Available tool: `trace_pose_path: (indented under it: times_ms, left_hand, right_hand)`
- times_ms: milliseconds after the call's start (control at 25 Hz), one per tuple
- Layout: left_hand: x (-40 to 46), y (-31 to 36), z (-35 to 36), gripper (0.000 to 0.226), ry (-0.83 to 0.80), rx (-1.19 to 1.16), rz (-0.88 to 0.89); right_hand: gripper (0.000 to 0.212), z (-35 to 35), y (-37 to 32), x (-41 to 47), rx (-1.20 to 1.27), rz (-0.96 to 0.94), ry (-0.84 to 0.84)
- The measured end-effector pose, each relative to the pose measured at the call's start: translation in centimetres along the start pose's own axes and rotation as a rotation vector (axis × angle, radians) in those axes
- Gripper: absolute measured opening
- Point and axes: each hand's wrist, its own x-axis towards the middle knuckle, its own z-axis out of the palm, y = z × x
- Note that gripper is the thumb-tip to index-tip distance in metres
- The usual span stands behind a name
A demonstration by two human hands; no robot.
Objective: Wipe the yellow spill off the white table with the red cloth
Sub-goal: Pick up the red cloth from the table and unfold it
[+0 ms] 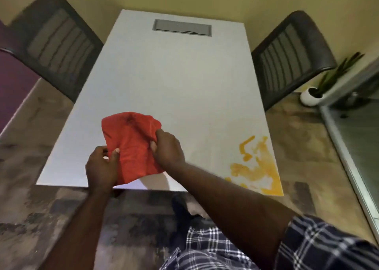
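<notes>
Both arms reach forward over the near edge of the white table point(174, 81), forearms bare, a blue-and-white plaid sleeve point(320, 247) showing at the right shoulder. The left hand point(101, 167) is raised with its back toward the person, wrist a little bent, at the lower left side of the red cloth point(133, 144). The right hand point(167, 148) comes in from the right, knuckles up, at the cloth's right edge.

The cloth is soft and rumpled, a terry-like red fabric with folds and a dark smudge near its top; it is held up between the two hands above the near left part of the tabletop, its lower corner hanging past the table edge. The table is a long, smooth, matte white rectangle with a grey rectangular hatch point(182, 27) set into its far end. The yellow spill point(256, 167) lies on the near right corner, well apart from the cloth: smeared orange-yellow streaks and blotches running to the edge.

The left fingers are curled, thumb pressed to the cloth's front, pinching its edge. The right fingers are closed, bunching the fabric between thumb and fingertips.

Two dark mesh-backed chairs stand by the table, one on the left point(55, 42), one on the right point(289, 58). A white pot with green leaves point(311, 94) sits on the mottled floor to the right.
</notes>
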Motion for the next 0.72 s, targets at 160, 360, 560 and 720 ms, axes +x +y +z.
trace_pose_path:
  times_ms: [160,360,560,720]
  left_hand:
    - [-3.3,4.8,4.5,0.027,-0.175,-0.061,0.074]
    - [-6.7,9.8,10.8,0.025,-0.345,-0.081,0.157]
    - [-10.5,12.7,16.2,0.022,-0.501,-0.039,0.172]
    - [-12.5,13.3,19.2,0.024,-0.561,0.030,0.171]
  right_hand:
    - [0.003,-4.2,5.3,-2.9,0.022,0.126,0.151]
    - [0.006,-8.7,12.5,-5.9,-0.020,0.285,0.292]
    - [0.009,-11.9,19.0,-8.1,-0.045,0.428,0.329]
    - [0.025,-13.0,22.8,-9.4,-0.050,0.480,0.312]
